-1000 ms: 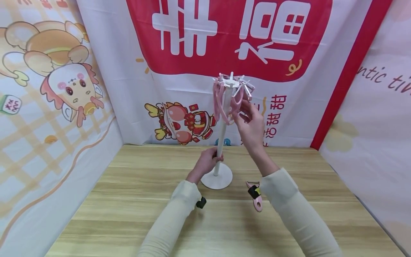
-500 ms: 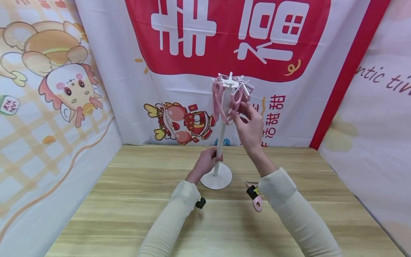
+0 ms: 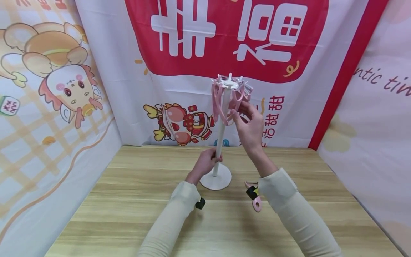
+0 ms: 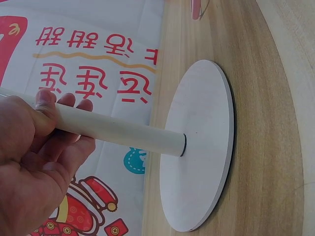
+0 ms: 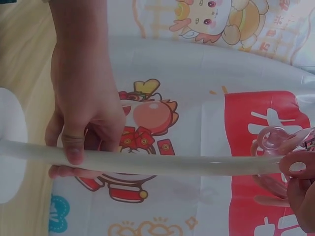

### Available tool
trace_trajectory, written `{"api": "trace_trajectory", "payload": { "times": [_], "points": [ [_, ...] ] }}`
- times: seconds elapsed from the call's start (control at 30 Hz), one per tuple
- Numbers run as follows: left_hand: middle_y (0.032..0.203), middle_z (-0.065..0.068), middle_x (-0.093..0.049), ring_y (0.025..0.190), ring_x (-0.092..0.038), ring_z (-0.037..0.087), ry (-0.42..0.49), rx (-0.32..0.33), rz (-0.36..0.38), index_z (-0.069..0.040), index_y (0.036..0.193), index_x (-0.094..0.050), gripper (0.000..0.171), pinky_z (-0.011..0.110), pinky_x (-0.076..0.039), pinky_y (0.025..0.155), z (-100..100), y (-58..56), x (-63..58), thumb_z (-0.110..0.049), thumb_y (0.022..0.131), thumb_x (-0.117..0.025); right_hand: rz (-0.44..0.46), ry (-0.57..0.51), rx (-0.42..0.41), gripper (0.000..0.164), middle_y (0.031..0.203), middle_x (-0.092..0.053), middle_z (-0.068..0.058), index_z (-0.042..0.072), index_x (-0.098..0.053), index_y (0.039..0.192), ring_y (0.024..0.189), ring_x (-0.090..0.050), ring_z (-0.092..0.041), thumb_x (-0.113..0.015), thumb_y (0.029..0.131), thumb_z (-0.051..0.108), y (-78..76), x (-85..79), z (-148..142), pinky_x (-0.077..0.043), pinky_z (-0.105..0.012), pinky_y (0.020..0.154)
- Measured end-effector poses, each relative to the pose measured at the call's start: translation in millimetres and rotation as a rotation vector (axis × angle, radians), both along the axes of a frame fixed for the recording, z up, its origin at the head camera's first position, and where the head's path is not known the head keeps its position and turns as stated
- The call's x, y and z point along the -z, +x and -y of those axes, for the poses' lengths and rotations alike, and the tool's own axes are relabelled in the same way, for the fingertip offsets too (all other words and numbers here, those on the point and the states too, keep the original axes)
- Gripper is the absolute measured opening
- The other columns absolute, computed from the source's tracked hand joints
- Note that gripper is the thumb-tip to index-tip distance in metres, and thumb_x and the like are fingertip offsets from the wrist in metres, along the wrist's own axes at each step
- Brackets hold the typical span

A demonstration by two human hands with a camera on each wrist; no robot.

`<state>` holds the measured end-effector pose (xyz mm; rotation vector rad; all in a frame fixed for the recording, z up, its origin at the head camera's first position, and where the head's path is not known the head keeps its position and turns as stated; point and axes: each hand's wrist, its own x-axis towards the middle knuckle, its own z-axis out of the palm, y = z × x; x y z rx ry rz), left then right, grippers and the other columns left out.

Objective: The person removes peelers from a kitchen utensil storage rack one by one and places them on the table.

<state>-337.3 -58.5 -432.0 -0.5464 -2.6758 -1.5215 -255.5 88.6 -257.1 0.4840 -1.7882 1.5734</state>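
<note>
A white stand with a slim pole [image 3: 219, 137] and round base [image 3: 216, 177] rises from the table. Around its top, a white hooked rack [image 3: 228, 83] bears several pink-handled utensils [image 3: 217, 101], some with metal parts. My left hand [image 3: 205, 163] grips the lower pole, thumb and fingers wrapped round it, as the left wrist view shows. Up by the rack, my right hand [image 3: 251, 125] pinches a pink utensil handle [image 3: 236, 101] between thumb and fingers. In the right wrist view those fingertips [image 5: 298, 164] overlap the pole, and the utensil's far end is partly hidden.
A pink peeler [image 3: 257, 203] lies on the wooden table [image 3: 144, 214] beneath my right wrist, partly covered by a black strap piece. Behind the stand hangs a red and white printed cloth [image 3: 179, 89]. Printed cloths also flank both sides.
The metal-ended utensils at the right of the rack have shifted slightly at the top. My left hand keeps its grip on the pole, and my right hand stays by the handle.
</note>
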Motion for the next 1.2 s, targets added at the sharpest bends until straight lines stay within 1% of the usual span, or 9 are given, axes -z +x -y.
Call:
{"api": "trace_trajectory", "payload": {
  "times": [0.13, 0.3, 0.4, 0.63, 0.8, 0.9, 1.0, 1.07, 1.2],
  "points": [
    [0.097, 0.004, -0.068, 0.098, -0.066, 0.021, 0.004, 0.003, 0.004, -0.009, 0.101, -0.064, 0.008, 0.053, -0.05, 0.105, 0.4, -0.4, 0.1, -0.005, 0.099, -0.057, -0.029, -0.015, -0.004, 0.038, 0.126, -0.066, -0.018, 0.001, -0.06, 0.131, 0.116, -0.066, -0.028, -0.067, 0.095, 0.013, -8.6, 4.6, -1.8, -0.056, -0.028, 0.096],
    [0.097, 0.005, -0.069, 0.098, -0.066, 0.022, -0.007, 0.001, -0.009, -0.009, 0.1, -0.065, 0.007, 0.052, -0.051, 0.104, -0.2, -0.5, -0.5, -0.006, 0.099, -0.058, -0.087, -0.035, -0.021, 0.039, 0.122, -0.069, -0.009, 0.005, -0.062, 0.128, 0.111, -0.068, -0.016, -0.07, 0.094, 0.021, -15.0, 8.2, -4.8, -0.057, -0.025, 0.094],
    [0.097, 0.005, -0.068, 0.098, -0.066, 0.021, -0.01, -0.001, -0.009, -0.01, 0.1, -0.065, 0.007, 0.052, -0.051, 0.104, -0.9, -0.4, -1.2, -0.006, 0.099, -0.058, -0.117, -0.04, -0.036, 0.038, 0.12, -0.069, -0.01, 0.005, -0.063, 0.126, 0.109, -0.068, -0.015, -0.071, 0.093, 0.022, -13.4, 7.9, -5.4, -0.058, -0.025, 0.092],
    [0.097, 0.005, -0.068, 0.099, -0.066, 0.022, -0.005, -0.008, 0.0, -0.011, 0.102, -0.064, 0.01, 0.052, -0.051, 0.104, -1.3, 0.5, -2.6, -0.005, 0.1, -0.056, -0.15, -0.048, -0.093, 0.039, 0.117, -0.067, -0.018, -0.002, -0.06, 0.125, 0.107, -0.069, -0.019, -0.071, 0.093, 0.017, -6.0, 4.6, -4.7, -0.058, -0.028, 0.092],
    [0.097, 0.005, -0.068, 0.099, -0.066, 0.022, -0.003, -0.015, 0.011, -0.011, 0.102, -0.064, 0.011, 0.052, -0.05, 0.105, -1.3, 0.3, -2.7, -0.004, 0.1, -0.056, -0.156, -0.05, -0.143, 0.04, 0.112, -0.069, -0.01, -0.003, -0.058, 0.124, 0.105, -0.069, -0.021, -0.07, 0.093, 0.017, 0.3, 2.9, -4.0, -0.058, -0.03, 0.093],
    [0.098, 0.005, -0.068, 0.1, -0.066, 0.022, -0.008, -0.018, 0.021, -0.006, 0.105, -0.065, 0.01, 0.053, -0.05, 0.105, -1.1, -0.3, -1.8, -0.004, 0.1, -0.056, -0.14, -0.053, -0.157, 0.039, 0.114, -0.067, -0.016, -0.002, -0.058, 0.126, 0.102, -0.07, -0.022, -0.069, 0.094, 0.016, 4.7, 3.1, -5.1, -0.059, -0.028, 0.091],
    [0.099, 0.005, -0.068, 0.101, -0.066, 0.023, -0.018, -0.017, 0.023, -0.002, 0.11, -0.064, 0.013, 0.053, -0.049, 0.106, -1.1, -0.9, -0.8, -0.005, 0.1, -0.056, -0.116, -0.06, -0.188, 0.036, 0.111, -0.066, -0.025, -0.003, -0.058, 0.127, 0.093, -0.072, -0.018, -0.067, 0.095, 0.012, 6.9, 4.6, -8.7, -0.06, -0.024, 0.086],
    [0.099, 0.006, -0.068, 0.101, -0.066, 0.023, -0.024, -0.015, 0.02, -0.001, 0.111, -0.064, 0.014, 0.054, -0.049, 0.106, -1.2, -0.8, -0.6, -0.005, 0.1, -0.056, -0.106, -0.062, -0.215, 0.033, 0.106, -0.065, -0.026, -0.004, -0.058, 0.126, 0.087, -0.071, -0.013, -0.065, 0.096, 0.008, 7.2, 6.5, -12.5, -0.06, -0.023, 0.083],
    [0.099, 0.005, -0.068, 0.1, -0.066, 0.022, -0.032, -0.015, 0.014, -0.001, 0.11, -0.064, 0.014, 0.053, -0.05, 0.105, -1.1, -0.3, -1.0, -0.005, 0.1, -0.056, -0.107, -0.05, -0.235, 0.028, 0.095, -0.069, -0.011, -0.008, -0.059, 0.12, 0.081, -0.07, -0.011, -0.061, 0.098, 0.01, 7.2, 10.6, -20.1, -0.06, -0.021, 0.079]
  ]
}}
